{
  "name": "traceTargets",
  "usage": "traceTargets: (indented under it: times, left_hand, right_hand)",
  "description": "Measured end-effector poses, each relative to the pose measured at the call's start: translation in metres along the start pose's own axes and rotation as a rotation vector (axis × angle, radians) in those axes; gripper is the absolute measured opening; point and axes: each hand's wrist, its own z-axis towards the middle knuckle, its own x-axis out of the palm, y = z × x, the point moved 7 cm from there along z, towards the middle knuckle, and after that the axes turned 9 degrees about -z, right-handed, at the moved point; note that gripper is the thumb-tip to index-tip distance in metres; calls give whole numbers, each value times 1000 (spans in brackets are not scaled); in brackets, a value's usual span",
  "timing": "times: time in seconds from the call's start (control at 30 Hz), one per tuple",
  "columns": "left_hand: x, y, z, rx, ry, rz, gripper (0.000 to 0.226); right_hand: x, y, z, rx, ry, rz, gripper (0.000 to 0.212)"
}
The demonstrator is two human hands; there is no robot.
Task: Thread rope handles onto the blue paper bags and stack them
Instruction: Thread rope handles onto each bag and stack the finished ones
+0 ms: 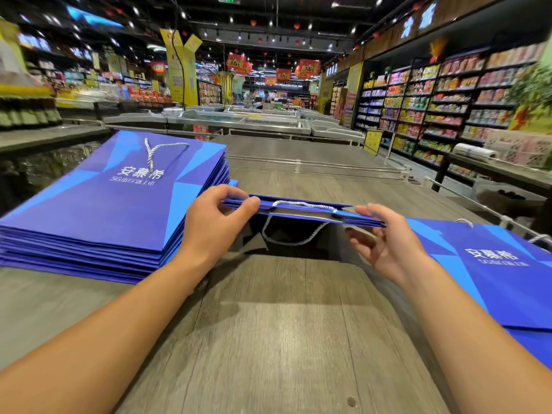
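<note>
Supermarket aisles surround wooden counter; both hands hold blue bag.

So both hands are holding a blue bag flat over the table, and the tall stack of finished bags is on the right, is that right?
Not quite. The head view shows both hands, left hand and right hand, holding the blue bag flat over the table, but the tall stack is on the left.
</note>
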Motion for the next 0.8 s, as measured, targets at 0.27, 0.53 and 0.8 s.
traceTargets:
  times: [0.27, 0.53, 0.8]
  left_hand:
    - [-16, -28, -1, 171, -83, -98, 7]
    - [-41, -31, 8, 161, -236, -194, 44]
    - [-29, -24, 10, 114, -164, -254, 17]
  right_hand:
    - [5, 19, -9, -198, 168, 251, 58]
    - [-3, 12, 3, -421, -115, -502, 28]
    - [-1, 19, -2, -504, -227, -481, 22]
